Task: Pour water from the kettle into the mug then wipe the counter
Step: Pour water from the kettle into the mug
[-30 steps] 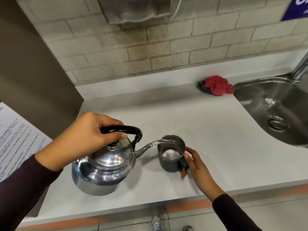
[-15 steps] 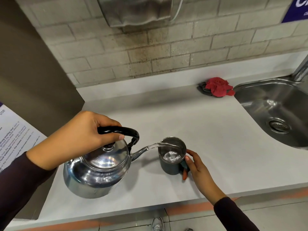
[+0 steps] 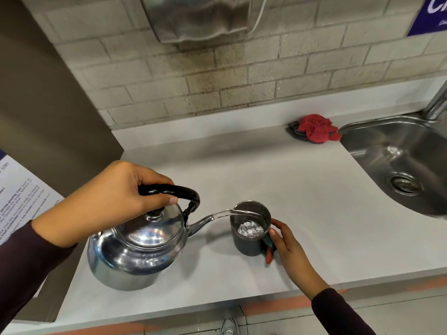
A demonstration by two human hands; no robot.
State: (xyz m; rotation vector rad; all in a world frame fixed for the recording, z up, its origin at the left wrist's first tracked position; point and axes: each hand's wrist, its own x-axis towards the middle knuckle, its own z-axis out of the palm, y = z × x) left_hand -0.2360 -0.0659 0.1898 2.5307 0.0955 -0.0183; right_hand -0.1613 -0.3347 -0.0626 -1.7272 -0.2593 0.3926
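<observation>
Shiny steel kettle [image 3: 137,250] tilted, black handle up, spout streaming water into dark grey mug [image 3: 250,232] upright on grey counter [image 3: 302,201]; mug partly filled.

On the pale grey worktop [image 3: 278,170], the polished steel kettle [image 3: 137,247] is at the front left corner, spout over the dark grey metal mug [image 3: 250,234] just to its right near the front edge. The crumpled red cloth [image 3: 315,128] lies at the back edge, touching the stainless steel sink [image 3: 396,151] set into the right end.
</observation>
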